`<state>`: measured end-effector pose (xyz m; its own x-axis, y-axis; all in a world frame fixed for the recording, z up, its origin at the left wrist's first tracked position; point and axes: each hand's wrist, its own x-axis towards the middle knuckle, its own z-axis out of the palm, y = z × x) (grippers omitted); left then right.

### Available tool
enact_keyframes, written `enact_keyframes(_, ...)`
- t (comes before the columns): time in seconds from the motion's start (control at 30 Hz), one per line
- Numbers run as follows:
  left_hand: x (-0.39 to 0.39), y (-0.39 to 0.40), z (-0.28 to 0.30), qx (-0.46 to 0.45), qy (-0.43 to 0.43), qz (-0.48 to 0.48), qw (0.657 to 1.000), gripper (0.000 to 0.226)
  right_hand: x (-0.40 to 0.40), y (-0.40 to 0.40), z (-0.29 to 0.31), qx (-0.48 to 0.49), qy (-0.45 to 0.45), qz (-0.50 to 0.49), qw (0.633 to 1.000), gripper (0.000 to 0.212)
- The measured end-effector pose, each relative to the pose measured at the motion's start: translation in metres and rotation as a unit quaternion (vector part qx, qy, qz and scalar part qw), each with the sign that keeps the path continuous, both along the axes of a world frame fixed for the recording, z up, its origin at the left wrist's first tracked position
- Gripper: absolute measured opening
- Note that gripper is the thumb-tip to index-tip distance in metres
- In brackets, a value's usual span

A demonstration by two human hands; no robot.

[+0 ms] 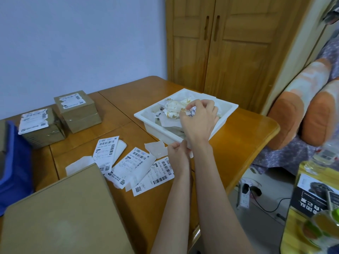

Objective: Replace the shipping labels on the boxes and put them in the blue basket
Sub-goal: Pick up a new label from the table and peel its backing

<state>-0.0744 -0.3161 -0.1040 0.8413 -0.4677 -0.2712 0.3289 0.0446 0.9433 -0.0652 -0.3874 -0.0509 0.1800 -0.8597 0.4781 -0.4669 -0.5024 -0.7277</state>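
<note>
While the right hand [199,119] reaches over the white rectangular plastic tray [222,118], fingers pinching a crumpled peeled label scrap [190,109], presumably to discard it, the left hand [177,153] curls at the tray's near rim; whether it grips anything, cannot tell. Fresh white barcode labels [135,165] lie fanned on the wooden surface [244,136]. Plain brown cardboard box [60,213] sits nearest, unlabelled; blue plastic basket [16,162] waits far left.

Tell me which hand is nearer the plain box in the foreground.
Left. The left hand sits at the white tray's near edge, to the right of the plain box beyond the loose labels; the right hand reaches farther away, over the tray.
</note>
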Motion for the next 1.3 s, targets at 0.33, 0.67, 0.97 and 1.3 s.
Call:
enact_keyframes(0.33, 0.004, 0.031, 0.011, -0.004, 0.011, 0.053, 0.999, 0.016, -0.014, 0.050, 0.027, 0.025, -0.184, 0.212, 0.959, 0.003)
enact_keyframes(0.67, 0.045, 0.083, -0.002, 0.132, -0.092, 0.182, 0.970, 0.017, -0.017, 0.100, -0.049, 0.202, -0.017, 0.275, 0.940, 0.016)
enact_keyframes(0.97, 0.041, 0.094, -0.006, 0.153, -0.221, 0.231, 0.935, 0.016, 0.003, 0.119, -0.072, 0.165, 0.024, 0.260, 0.951, 0.014)
enact_keyframes(1.3, 0.051, 0.120, 0.005, 0.094, -0.057, 0.389, 0.915, 0.015, 0.078, 0.128, -0.054, 0.133, 0.140, 0.323, 0.927, 0.050)
